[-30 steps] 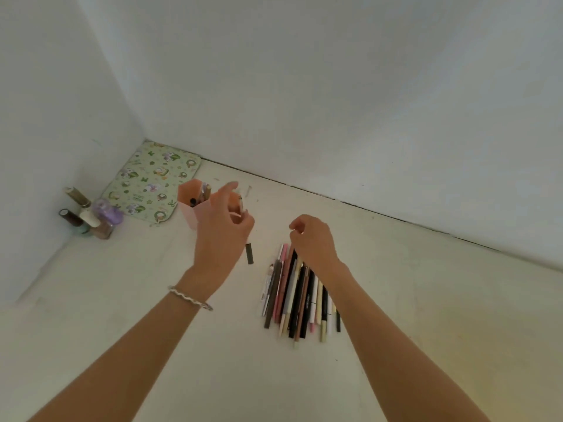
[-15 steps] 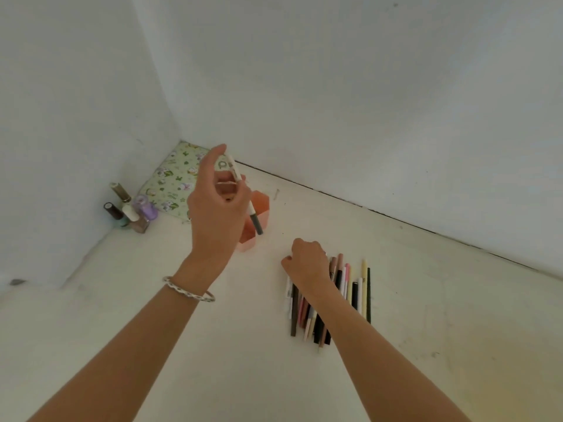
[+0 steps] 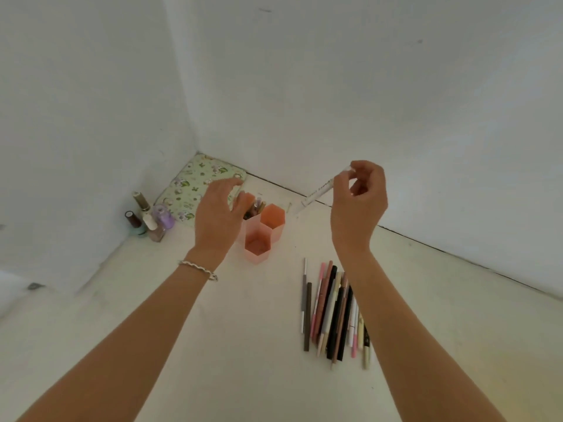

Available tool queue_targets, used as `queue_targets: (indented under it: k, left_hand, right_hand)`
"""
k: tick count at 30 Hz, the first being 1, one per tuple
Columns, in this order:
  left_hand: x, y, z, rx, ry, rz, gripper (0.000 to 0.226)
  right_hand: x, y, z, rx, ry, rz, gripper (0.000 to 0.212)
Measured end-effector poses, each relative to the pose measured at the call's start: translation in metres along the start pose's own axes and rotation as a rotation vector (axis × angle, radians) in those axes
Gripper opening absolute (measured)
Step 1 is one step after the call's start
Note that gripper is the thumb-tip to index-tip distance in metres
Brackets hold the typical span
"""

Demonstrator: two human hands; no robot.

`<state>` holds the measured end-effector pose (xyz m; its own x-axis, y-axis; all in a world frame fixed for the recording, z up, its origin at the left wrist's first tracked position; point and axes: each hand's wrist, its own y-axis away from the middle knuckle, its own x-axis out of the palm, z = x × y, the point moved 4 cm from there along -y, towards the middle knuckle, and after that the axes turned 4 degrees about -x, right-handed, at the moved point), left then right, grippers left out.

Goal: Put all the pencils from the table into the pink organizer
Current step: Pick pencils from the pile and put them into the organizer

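Observation:
The pink organizer (image 3: 263,236) of hexagonal cups stands on the white table; its back-left cup holds a few pencils (image 3: 255,207). My left hand (image 3: 217,211) hovers over that back-left cup with fingers spread and nothing visible in them. My right hand (image 3: 359,205) is raised to the right of the organizer and pinches a white pencil (image 3: 320,191) that slants down to the left. Several pencils (image 3: 333,309) in pink, black, brown and cream lie in a row on the table below my right wrist.
A green patterned pouch (image 3: 198,185) lies in the wall corner behind the organizer. Several nail polish bottles (image 3: 149,219) stand at the left wall. White walls close the table on the left and at the back.
My left hand has let a pencil go into the organizer's back-left cup and opened. My right hand has lifted a white pencil off the row and risen to the right of the organizer.

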<state>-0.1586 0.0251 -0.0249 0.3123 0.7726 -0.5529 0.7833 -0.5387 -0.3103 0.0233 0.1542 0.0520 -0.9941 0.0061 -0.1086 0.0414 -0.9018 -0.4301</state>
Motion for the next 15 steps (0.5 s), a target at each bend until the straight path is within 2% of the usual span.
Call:
queue_targets:
  k: [1,3,6,10,15]
  left_hand:
    - [-0.002,0.002,0.005,-0.009,-0.006,-0.012,0.031]
    - [-0.017,0.004,0.012,-0.049,0.022,-0.135,0.034]
    - [-0.042,0.007,0.021,-0.115,0.124,-0.285,0.033]
    - [-0.055,0.015,0.021,-0.154,0.253,-0.263,0.034]
    - [-0.038,0.028,0.008,-0.162,0.268,-0.176,0.035]
  right_hand:
    - [0.004,0.0,0.007,-0.029,-0.034,-0.025,0.014]
    - [0.017,0.003,0.019,-0.085,-0.086,-0.031,0.014]
    - [0.049,0.015,0.026,-0.184,-0.062,0.119,0.016]
    - [0.084,0.042,0.007,-0.274,0.135,0.407,0.018]
    - [0.094,0.055,-0.013,-0.264,0.226,0.506,0.021]
